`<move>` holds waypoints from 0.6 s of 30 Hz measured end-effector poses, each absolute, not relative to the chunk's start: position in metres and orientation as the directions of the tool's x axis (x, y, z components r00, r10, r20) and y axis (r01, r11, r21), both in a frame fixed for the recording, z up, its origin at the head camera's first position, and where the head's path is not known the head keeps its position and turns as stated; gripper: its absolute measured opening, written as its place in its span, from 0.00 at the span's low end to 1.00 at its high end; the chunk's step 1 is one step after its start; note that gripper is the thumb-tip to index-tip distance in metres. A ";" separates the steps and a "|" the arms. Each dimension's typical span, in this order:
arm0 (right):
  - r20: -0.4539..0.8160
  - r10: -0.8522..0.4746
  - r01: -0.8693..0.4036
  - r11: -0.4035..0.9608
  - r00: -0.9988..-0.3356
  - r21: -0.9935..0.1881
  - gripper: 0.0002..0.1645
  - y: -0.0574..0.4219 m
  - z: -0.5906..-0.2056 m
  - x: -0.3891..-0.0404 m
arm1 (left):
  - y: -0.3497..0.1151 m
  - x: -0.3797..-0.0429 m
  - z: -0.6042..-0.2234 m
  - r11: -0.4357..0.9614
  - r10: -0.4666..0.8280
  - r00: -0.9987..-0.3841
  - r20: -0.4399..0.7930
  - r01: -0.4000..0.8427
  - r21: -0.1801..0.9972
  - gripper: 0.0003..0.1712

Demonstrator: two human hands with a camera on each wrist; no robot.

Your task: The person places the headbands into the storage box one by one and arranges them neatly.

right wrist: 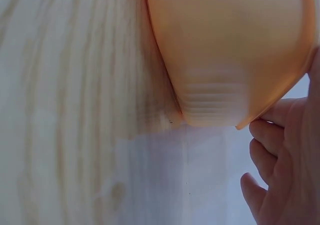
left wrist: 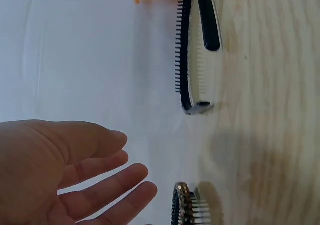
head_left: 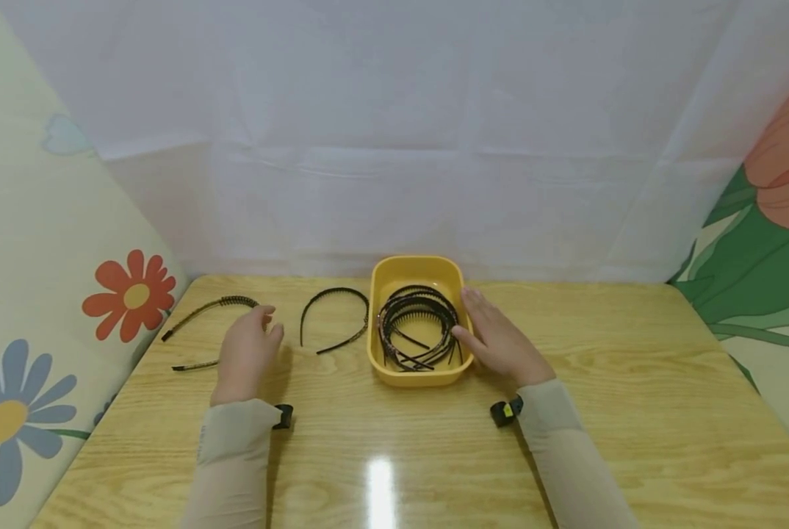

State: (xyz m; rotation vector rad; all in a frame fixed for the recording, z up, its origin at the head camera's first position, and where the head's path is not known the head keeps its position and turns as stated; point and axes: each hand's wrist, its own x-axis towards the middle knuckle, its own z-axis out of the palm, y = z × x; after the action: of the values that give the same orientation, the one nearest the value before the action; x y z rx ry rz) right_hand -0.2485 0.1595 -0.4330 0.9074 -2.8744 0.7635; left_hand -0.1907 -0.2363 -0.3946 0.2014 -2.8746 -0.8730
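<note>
My left hand (head_left: 247, 351) hovers over a thin dark headband (head_left: 199, 311) at the table's left, fingers relaxed and holding nothing; it hides part of the band. The patterned, toothed end of a headband (left wrist: 184, 205) shows below the fingers in the left wrist view. A second black toothed headband (head_left: 333, 291) lies between that hand and a yellow plastic box (head_left: 417, 378), its curve right at the box's left side. Inside the box are several black headbands (head_left: 421, 303), heaped together. My right hand (head_left: 503, 344) rests against the box's right rim, fingers fairly straight along it and thumb at the edge.
The wood-grain table (head_left: 606, 441) carries the box near its back edge. A white cloth (head_left: 394, 147) hangs behind it. Flower-printed cloths (head_left: 31, 242) stand at the left and right sides. Black straps (head_left: 505, 411) are on both wrists.
</note>
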 end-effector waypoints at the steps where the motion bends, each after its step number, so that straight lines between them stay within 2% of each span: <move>1: 0.177 -0.532 -0.550 0.709 -0.828 -0.442 0.46 0.159 -0.433 -0.249 | -0.239 -0.191 -0.395 0.824 -0.162 -0.984 0.075 -0.093 0.560 0.27; 11: 0.169 -0.528 -0.543 0.716 -0.833 -0.439 0.46 0.159 -0.432 -0.248 | -0.254 -0.192 -0.401 0.830 -0.167 -0.986 -0.013 -0.148 0.538 0.26; 18: 0.167 -0.528 -0.542 0.713 -0.832 -0.445 0.46 0.159 -0.432 -0.247 | -0.261 -0.190 -0.404 0.831 -0.193 -0.981 -0.025 -0.176 0.528 0.24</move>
State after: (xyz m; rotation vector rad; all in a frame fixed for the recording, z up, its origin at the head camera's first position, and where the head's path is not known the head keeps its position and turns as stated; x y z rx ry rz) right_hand -0.2474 0.1595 -0.4324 0.9003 -2.8820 0.7622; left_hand -0.1897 -0.2606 -0.4038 0.3003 -2.9772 -0.8545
